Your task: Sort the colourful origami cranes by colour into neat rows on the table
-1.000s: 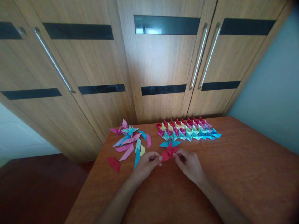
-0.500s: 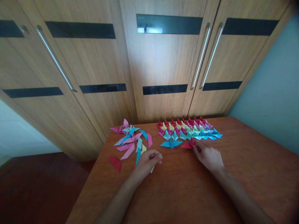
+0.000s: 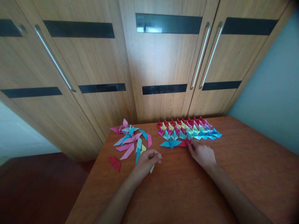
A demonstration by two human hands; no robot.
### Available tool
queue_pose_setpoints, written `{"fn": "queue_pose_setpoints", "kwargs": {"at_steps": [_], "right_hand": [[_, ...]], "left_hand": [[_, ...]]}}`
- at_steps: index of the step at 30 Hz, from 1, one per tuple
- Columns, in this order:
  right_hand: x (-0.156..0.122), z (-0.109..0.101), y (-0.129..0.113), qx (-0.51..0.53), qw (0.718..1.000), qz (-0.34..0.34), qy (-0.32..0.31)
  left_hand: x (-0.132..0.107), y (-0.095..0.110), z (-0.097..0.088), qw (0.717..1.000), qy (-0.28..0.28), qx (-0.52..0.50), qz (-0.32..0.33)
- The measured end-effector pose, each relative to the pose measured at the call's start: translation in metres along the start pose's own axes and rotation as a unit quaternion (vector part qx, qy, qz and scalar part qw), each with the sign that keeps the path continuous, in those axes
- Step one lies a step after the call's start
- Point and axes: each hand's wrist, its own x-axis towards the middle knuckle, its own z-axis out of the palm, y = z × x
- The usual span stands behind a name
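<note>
A wood-fronted wardrobe (image 3: 158, 62) is filling the background, its doors carrying dark bands and long metal handles. The brown desk (image 3: 247, 168) is reaching forward towards it, its far edge running just in front of the doors, its left edge slanting down towards a dark red floor (image 3: 35, 186). A pale wall (image 3: 275, 87) is standing beyond the right side. Open room for moving is spreading over the desk to the right of the right forearm and between the two arms.

Rows of folded paper pieces (image 3: 187, 130) — red, yellow, pink and blue — are sitting closely packed near the far edge. A loose cluster of pink and blue folded papers (image 3: 127, 140) is lying near the left edge, some overlapping.

The right hand (image 3: 202, 154) is reaching to the front of the rows, its fingers closing narrowly on the right part of a red paper crane (image 3: 184, 143) and partly hiding it. The left hand (image 3: 148, 163) is hovering or resting near the cluster, its fingers curling loosely with a narrow gap at the thumb.

A blue paper crane (image 3: 171, 143) is spreading its wings just left of the red one; whether the tips are touching, I cannot tell. A dark red folded strip (image 3: 114, 163) is lying near the left edge. A pale green paper tip (image 3: 152, 169) is showing below the left hand; I cannot tell whether the fingers are holding it.
</note>
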Motion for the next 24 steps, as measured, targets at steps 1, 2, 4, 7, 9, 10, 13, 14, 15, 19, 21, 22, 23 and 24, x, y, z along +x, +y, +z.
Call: {"fn": "queue_pose_setpoints", "kwargs": {"at_steps": [1, 2, 4, 7, 9, 10, 13, 14, 15, 19, 21, 22, 23, 24], "right_hand": [[0.0, 0.0, 0.0, 0.001, 1.0, 0.001, -0.001], [0.0, 0.0, -0.001, 0.002, 1.0, 0.002, -0.002], [0.001, 0.001, -0.001, 0.003, 1.0, 0.005, -0.002], [0.002, 0.001, -0.002, 0.007, 1.0, 0.006, 0.003], [0.002, 0.001, -0.003, 0.015, 1.0, 0.006, 0.007], [0.003, 0.001, -0.004, 0.019, 1.0, 0.006, 0.008], [0.003, 0.002, -0.004, 0.024, 1.0, 0.006, 0.011], [0.003, 0.002, -0.003, 0.023, 1.0, 0.004, 0.013], [0.002, 0.002, -0.003, 0.022, 1.0, 0.003, 0.015], [-0.001, -0.001, -0.001, 0.024, 1.0, 0.005, 0.02], [-0.004, -0.004, -0.003, 0.032, 0.999, 0.001, 0.023], [-0.005, -0.005, -0.006, 0.041, 0.999, -0.006, 0.025], [-0.007, -0.007, -0.009, 0.054, 0.998, -0.017, 0.026], [-0.008, -0.007, -0.014, 0.071, 0.997, -0.031, 0.026]], "left_hand": [[0.0, 0.0, 0.0, 1.0, 0.001, 0.002, 0.0], [0.0, 0.0, 0.0, 1.0, 0.001, 0.004, 0.0], [0.0, 0.001, 0.0, 1.0, 0.0, 0.002, 0.001], [0.0, 0.002, -0.001, 1.0, -0.001, 0.002, 0.003], [0.0, 0.003, -0.001, 1.0, 0.001, 0.007, 0.002], [-0.001, 0.003, -0.001, 1.0, 0.003, 0.01, 0.002], [-0.002, 0.005, -0.001, 1.0, 0.003, 0.013, 0.004], [-0.002, 0.005, -0.001, 1.0, 0.003, 0.013, 0.006], [-0.002, 0.005, -0.001, 1.0, 0.004, 0.013, 0.007], [-0.001, 0.005, -0.003, 1.0, 0.0, 0.009, 0.01], [0.0, 0.005, -0.008, 1.0, -0.004, 0.008, 0.018], [0.001, 0.005, -0.011, 1.0, 0.001, 0.014, 0.026], [0.002, 0.005, -0.016, 0.999, 0.011, 0.025, 0.036], [0.004, 0.004, -0.022, 0.998, 0.027, 0.043, 0.047]]}}
